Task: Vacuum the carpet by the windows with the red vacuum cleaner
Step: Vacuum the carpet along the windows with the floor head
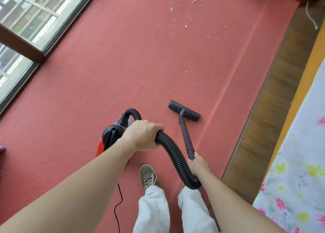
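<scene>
The red and black vacuum cleaner [109, 137] sits on the pinkish-red carpet [105, 74], partly hidden under my left arm. Its black ribbed hose [174, 153] loops from the body's top round to the wand. My left hand [143, 135] grips the hose near the body. My right hand [197, 163] grips the lower end of the dark wand [186, 137]. The flat floor nozzle [183, 110] lies on the carpet ahead of me. White scraps [186, 18] are scattered over the far carpet.
Tall windows [26, 21] run along the left edge of the carpet. A strip of wooden floor [274, 100] and a bed with a flowered sheet [299, 162] lie on the right. The black power cord [119, 201] trails back by my shoe [148, 176].
</scene>
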